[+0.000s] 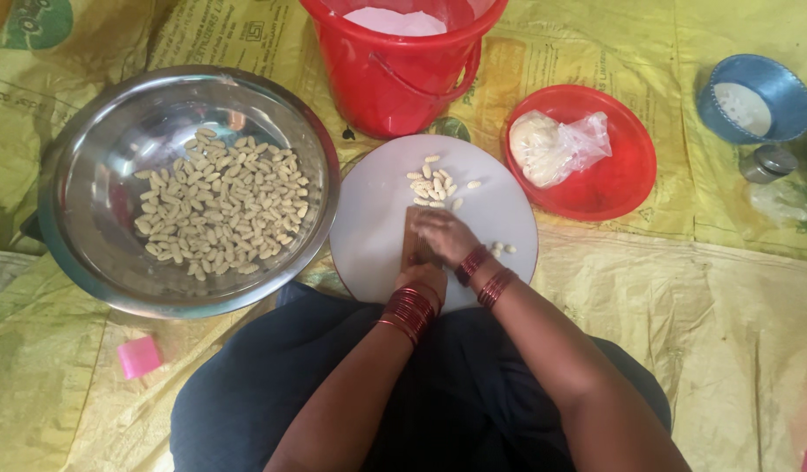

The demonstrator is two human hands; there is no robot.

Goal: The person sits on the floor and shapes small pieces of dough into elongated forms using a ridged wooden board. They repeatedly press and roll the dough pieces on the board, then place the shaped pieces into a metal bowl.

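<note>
Soft, light, easily squashed dough pieces (434, 186) lie at twelve o'clock on the round white board (368, 227), where the right hand (444, 234) presses fingers flat on a small ridged wooden paddle (412, 245) steadied by the left hand (421, 278); pinch gently.

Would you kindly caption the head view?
Both hands press on a wooden ridged board atop a white round board, beside a steel bowl of shaped dough pieces.

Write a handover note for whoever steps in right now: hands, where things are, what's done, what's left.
Left hand steadies the small wooden board on the round white board. Right hand presses on the wooden board.
Done: many shaped dough pieces in the steel bowl; a small pile beyond the hands.
Left: dough lump in plastic on the red plate.
</note>
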